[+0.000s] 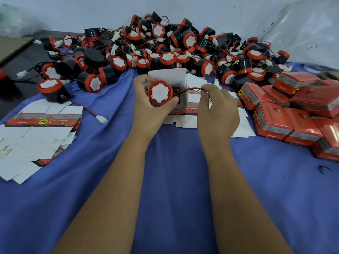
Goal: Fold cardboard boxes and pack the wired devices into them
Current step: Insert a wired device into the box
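Note:
My left hand (pixel 146 110) grips a round black device with a red rim and white face (pixel 160 92), held just in front of an open cardboard box (pixel 170 76) whose white lid flap stands up. My right hand (pixel 217 109) pinches the device's red and black wire (pixel 190 90) to the right of the box. The box's orange printed side (pixel 191 109) shows between my hands, and the box rests on the blue cloth (pixel 174 162).
A big heap of the same wired devices (pixel 165 44) fills the back of the table. Flat unfolded box blanks (pixel 36 132) lie at the left, one loose device (pixel 52 90) beside them. Closed orange boxes (pixel 293 110) are piled at the right.

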The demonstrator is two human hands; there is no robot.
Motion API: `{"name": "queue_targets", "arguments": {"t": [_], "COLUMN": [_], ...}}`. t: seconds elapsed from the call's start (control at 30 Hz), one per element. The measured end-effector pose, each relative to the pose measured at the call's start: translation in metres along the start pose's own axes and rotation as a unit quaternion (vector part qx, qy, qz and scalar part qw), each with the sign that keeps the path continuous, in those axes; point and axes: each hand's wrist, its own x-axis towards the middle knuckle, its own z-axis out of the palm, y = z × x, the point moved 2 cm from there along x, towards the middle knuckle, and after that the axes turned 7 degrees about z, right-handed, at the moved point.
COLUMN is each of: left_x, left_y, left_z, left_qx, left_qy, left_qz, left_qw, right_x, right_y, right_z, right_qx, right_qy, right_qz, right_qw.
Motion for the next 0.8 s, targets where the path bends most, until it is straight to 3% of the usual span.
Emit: {"name": "queue_targets", "arguments": {"t": [0.23,0.33,0.4,0.53,0.63,0.73,0.8], "left_x": [-0.001,0.001,0.002,0.006,0.005,0.005,0.006], "left_y": [0.001,-0.003,-0.007,-0.015,-0.017,-0.015,-0.013], "left_z": [0.002,0.000,-0.001,0.001,0.008,0.011,0.012], "left_qx": [0.015,0.002,-0.006,0.019,0.028,0.052,0.063], "left_qy": [-0.046,-0.024,-0.007,-0.034,-0.069,-0.064,-0.060], "left_qz": [0.004,-0.037,-0.079,-0.138,-0.153,-0.150,-0.152], "left_qw": [0.999,0.999,0.997,0.990,0.986,0.985,0.984], "right_x": [0.001,-0.004,-0.006,-0.005,-0.002,0.003,0.007], "right_y": [-0.001,-0.005,-0.010,-0.020,-0.020,-0.015,-0.013], "right_z": [0.001,0.003,0.003,0.005,0.003,-0.003,-0.006], "right_qx": [-0.029,0.062,0.192,0.402,0.424,0.455,0.449], "right_qy": [-0.046,-0.091,-0.131,-0.207,-0.241,-0.294,-0.311], "right_qz": [0.007,0.029,0.076,0.170,0.163,0.169,0.169], "right_qw": [0.999,0.993,0.970,0.875,0.857,0.823,0.821]}}
